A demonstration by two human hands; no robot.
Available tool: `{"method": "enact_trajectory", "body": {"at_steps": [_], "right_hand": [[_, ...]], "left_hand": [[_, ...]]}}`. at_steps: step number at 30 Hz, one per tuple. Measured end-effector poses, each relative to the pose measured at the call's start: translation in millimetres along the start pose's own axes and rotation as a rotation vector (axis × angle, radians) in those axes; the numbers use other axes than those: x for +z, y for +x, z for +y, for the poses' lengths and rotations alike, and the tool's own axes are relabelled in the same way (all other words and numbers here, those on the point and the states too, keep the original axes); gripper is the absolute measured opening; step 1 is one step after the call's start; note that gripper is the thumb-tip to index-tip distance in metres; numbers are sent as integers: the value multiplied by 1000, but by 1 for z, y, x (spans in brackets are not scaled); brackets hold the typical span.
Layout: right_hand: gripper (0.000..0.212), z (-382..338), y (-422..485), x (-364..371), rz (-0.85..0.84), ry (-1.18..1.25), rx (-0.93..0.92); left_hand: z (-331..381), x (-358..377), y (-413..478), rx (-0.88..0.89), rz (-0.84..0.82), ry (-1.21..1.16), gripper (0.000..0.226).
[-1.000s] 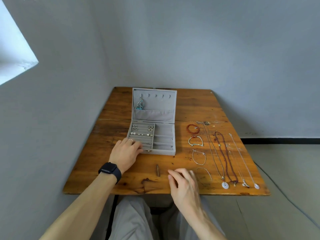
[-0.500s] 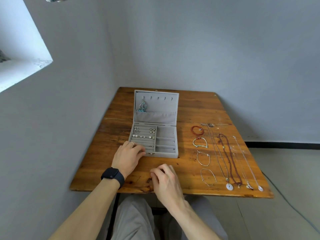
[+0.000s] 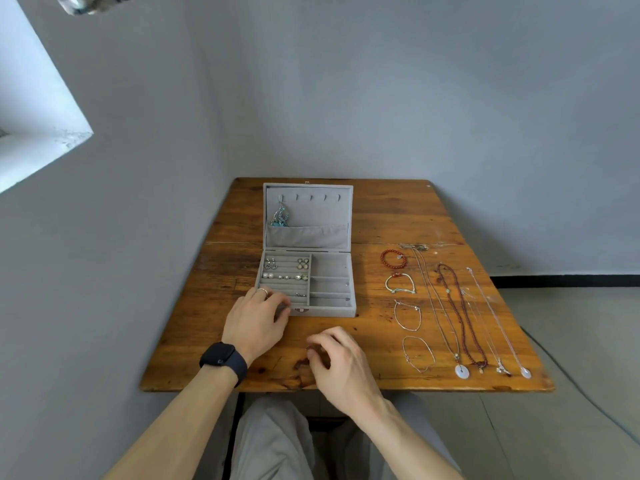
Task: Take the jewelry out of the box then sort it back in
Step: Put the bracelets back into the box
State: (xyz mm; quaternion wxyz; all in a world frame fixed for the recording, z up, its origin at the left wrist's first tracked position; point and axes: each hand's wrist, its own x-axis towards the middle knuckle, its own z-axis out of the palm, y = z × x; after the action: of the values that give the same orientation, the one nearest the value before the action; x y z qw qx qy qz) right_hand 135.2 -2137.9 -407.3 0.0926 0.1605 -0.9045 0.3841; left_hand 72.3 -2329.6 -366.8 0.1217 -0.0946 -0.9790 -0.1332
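Our left hand (image 3: 258, 323) grips the front left corner of the open jewelry box (image 3: 329, 311), earrings (image 3: 302, 264) in its left tray. Our right hand (image 3: 341, 362) hovers curled over the table (image 3: 381, 209); we cannot tell if it pinches anything. Bracelets (image 3: 401, 291) and necklaces (image 3: 462, 371) lie right of the box.

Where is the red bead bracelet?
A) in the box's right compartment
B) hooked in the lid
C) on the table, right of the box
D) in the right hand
C: the red bead bracelet lies on the table, right of the open jewelry box.
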Motion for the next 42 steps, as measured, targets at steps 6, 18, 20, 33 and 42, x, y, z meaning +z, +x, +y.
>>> {"method": "enact_trajectory", "body": {"at_steps": [6,18,20,33,42], "right_hand": [[15,36,17,-69,0,-23,58],[33,151,105,-146,21,-361,199],[37,156,112,-143,-21,-383,155],[32,139,116,-118,-49,-546,277],[36,126,112,-112,-13,-554,375]], "left_hand": [[21,-16,32,150,67,36,14],[142,67,172,283,-288,172,42],[149,80,184,323,-310,223,37],[138,65,174,95,-44,-202,20],[69,23,147,-119,48,-420,4]]}}
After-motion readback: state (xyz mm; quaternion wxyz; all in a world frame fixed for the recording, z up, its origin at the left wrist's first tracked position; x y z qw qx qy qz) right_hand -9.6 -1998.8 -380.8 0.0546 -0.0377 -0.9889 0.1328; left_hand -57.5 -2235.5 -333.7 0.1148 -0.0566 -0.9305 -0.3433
